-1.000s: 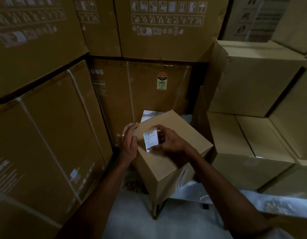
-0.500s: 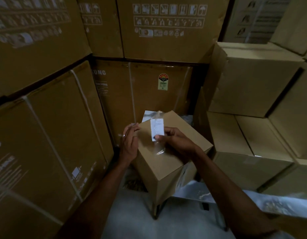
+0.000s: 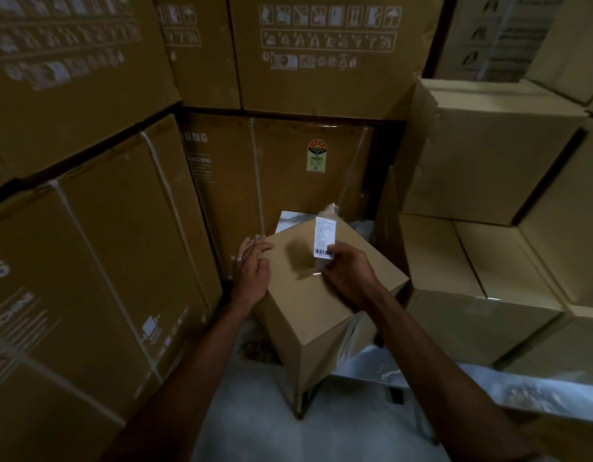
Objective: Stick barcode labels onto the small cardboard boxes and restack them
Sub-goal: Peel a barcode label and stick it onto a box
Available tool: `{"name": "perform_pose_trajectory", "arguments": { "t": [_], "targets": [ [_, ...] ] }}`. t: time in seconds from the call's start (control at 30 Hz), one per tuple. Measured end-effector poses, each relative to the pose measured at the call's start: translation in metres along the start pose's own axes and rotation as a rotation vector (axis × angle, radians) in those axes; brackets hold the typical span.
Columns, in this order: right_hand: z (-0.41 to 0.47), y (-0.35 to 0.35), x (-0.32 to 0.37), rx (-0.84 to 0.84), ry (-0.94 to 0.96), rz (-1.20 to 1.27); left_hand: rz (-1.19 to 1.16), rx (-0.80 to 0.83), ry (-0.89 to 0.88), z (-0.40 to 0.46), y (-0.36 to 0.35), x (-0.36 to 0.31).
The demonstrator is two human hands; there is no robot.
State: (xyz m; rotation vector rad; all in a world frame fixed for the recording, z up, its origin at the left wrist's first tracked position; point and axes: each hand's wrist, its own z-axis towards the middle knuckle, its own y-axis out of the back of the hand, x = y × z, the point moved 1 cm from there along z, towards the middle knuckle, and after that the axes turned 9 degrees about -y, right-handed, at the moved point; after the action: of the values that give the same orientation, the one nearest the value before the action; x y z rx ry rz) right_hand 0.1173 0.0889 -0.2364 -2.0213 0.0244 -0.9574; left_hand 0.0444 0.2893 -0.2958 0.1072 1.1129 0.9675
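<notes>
Stacked cartons (image 3: 88, 228) walling grey floor (image 3: 255, 438), left hand (image 3: 251, 271) flat on box (image 3: 321, 305), right grip (image 3: 346, 271) pinching label (image 3: 324, 237)

We are reading "UNG" and "ACHINE" on the big carton (image 3: 278, 175) at the back, and "ACHINE" again on the left carton (image 3: 88, 261). We are seeing a barcode on the label (image 3: 324, 237), its small print too blurred to read.
</notes>
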Motion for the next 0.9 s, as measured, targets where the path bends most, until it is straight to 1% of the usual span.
{"name": "perform_pose_trajectory", "arguments": {
  "t": [0.07,0.13,0.2,0.27,0.33,0.47,0.57,0.7,0.9],
  "targets": [
    [-0.003,0.000,0.000,-0.031,0.021,-0.108,0.036,0.032,0.074,0.000,0.004,-0.012],
    [-0.011,-0.001,-0.002,-0.059,0.053,-0.275,0.092,0.065,0.104,0.000,0.007,-0.023],
    [-0.022,0.001,-0.003,-0.096,0.103,-0.393,0.089,0.065,0.070,-0.002,0.006,-0.037],
    [-0.036,0.002,-0.002,-0.130,0.161,-0.460,0.042,0.039,0.041,-0.005,0.003,-0.055],
    [-0.049,0.002,0.000,-0.149,0.215,-0.467,0.035,0.048,0.027,-0.007,-0.005,-0.073],
    [-0.077,0.006,0.008,-0.274,0.248,-0.376,-0.023,0.072,-0.017,-0.016,-0.017,-0.100],
    [-0.109,0.016,0.014,-0.306,0.304,-0.410,-0.047,0.082,-0.023,-0.026,-0.031,-0.118],
    [-0.154,0.041,0.026,-0.350,0.383,-0.441,-0.146,0.090,-0.055,-0.042,-0.055,-0.152],
    [-0.229,0.091,0.053,-0.424,0.408,-0.412,-0.198,0.126,-0.108,-0.076,-0.110,-0.222]
  ]
}}
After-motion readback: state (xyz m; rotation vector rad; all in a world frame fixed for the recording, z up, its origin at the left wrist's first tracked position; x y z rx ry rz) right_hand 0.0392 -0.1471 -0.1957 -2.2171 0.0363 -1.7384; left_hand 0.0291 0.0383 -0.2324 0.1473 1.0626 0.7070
